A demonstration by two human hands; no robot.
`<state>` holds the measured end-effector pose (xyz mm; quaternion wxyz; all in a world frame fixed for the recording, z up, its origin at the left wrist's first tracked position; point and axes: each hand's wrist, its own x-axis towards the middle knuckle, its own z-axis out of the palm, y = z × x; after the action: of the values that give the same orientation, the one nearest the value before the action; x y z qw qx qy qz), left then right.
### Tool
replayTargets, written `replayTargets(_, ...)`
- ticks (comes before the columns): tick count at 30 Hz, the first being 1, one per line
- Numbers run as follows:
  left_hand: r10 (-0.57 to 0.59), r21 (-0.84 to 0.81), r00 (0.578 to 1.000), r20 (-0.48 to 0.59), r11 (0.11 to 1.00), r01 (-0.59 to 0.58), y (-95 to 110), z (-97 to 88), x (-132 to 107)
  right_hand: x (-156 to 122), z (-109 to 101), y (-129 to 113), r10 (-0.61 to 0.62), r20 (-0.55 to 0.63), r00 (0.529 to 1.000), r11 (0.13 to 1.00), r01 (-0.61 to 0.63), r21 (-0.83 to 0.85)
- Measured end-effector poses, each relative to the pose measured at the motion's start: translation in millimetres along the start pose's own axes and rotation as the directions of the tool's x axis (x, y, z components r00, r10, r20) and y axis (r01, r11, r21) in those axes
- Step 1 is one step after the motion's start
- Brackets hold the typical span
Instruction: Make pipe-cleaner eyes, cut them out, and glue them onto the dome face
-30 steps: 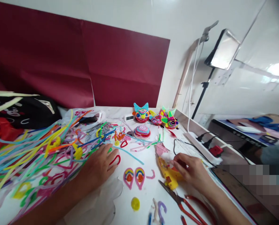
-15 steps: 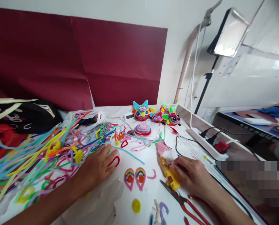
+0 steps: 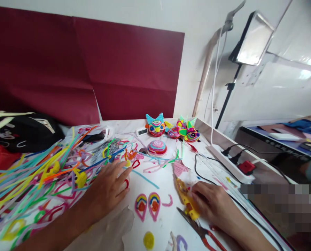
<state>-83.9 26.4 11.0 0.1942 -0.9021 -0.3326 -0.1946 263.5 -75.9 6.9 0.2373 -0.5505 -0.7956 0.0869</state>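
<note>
My left hand (image 3: pixel 109 183) is spread palm down over the white tabletop, fingers apart, beside a pile of coloured pipe cleaners (image 3: pixel 48 174). A red pipe-cleaner loop (image 3: pixel 126 183) is partly hidden by its fingers. My right hand (image 3: pixel 211 200) curls round the side of a yellow hot glue gun (image 3: pixel 186 198) lying on the table. Red-handled pliers (image 3: pixel 197 228) lie just below it. Between my hands are two pink-rimmed teardrop pieces (image 3: pixel 147 205) with orange and blue inside, and a small pink hook (image 3: pixel 168 201). A yellow disc (image 3: pixel 148 240) sits nearer me.
At the back stand a colourful blue-eared figure (image 3: pixel 155 124), a second bright figure (image 3: pixel 188 130) and a striped dome (image 3: pixel 157 147). A white power strip (image 3: pixel 231 164) with plugs and cables runs along the right edge. A black bag (image 3: pixel 24 132) lies far left.
My left hand has slid slightly forward and right over the table, covering more of the red loop. The right hand stays at the glue gun. The view has shifted a little.
</note>
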Motion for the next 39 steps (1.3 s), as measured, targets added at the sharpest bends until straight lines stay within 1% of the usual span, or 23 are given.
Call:
replayTargets(4,0.036,-0.168,0.992,-0.124,0.984,-0.057,20,2.1,13,-2,2,2,-0.008,-0.013,1.0,1.0,0.008,0.007)
replayTargets(7,0.046,-0.262,0.98,-0.193,0.96,-0.097,32,11.8,15,-3,4,4,0.005,-0.011,1.0,1.0,-0.005,-0.003)
replayTargets(9,0.052,-0.323,0.981,-0.185,0.94,-0.11,37,20.8,13,-2,4,5,0.013,-0.009,1.0,1.0,-0.013,-0.015)
replayTargets(11,0.046,-0.372,0.987,-0.154,0.923,-0.101,40,29.4,9,-1,4,6,0.014,-0.007,1.0,0.999,-0.014,-0.029)
replayTargets(14,0.029,-0.393,0.99,-0.141,0.916,-0.083,43,36.8,3,0,5,7,-0.005,-0.014,1.0,0.999,0.004,-0.034)
replayTargets(17,0.02,-0.401,0.986,-0.164,0.912,-0.086,48,36.3,0,0,6,6,-0.038,-0.035,0.999,0.999,0.036,-0.033)
replayTargets(22,0.001,-0.438,0.964,-0.265,0.891,-0.121,51,30.8,1,2,4,3,-0.095,-0.086,0.992,0.995,0.094,-0.02)
replayTargets(26,-0.002,-0.475,0.968,-0.249,0.872,-0.12,51,30.0,1,4,1,-3,-0.095,-0.093,0.991,0.995,0.098,0.032)
replayTargets(29,-0.019,-0.482,0.969,-0.246,0.87,-0.106,52,30.7,0,4,-7,-16,-0.109,-0.083,0.991,0.993,0.113,0.041)
replayTargets(31,-0.019,-0.481,0.967,-0.252,0.87,-0.109,53,31.7,-1,8,-15,-26,-0.126,-0.076,0.989,0.992,0.127,0.011)
replayTargets(33,-0.006,-0.476,0.966,-0.258,0.871,-0.122,54,32.6,-1,17,-25,-33,-0.147,-0.068,0.987,0.989,0.145,-0.033)
replayTargets(35,0.012,-0.466,0.967,-0.255,0.875,-0.133,54,32.6,0,35,-33,-35,-0.148,-0.056,0.987,0.987,0.144,-0.077)
replayTargets(37,0.033,-0.459,0.97,-0.24,0.877,-0.144,54,30.9,1,63,-36,-30,-0.153,-0.033,0.988,0.98,0.148,-0.13)
replayTargets(39,0.055,-0.461,0.973,-0.223,0.874,-0.155,54,27.3,2,97,-33,-19,-0.101,0.004,0.995,0.979,0.1,-0.18)
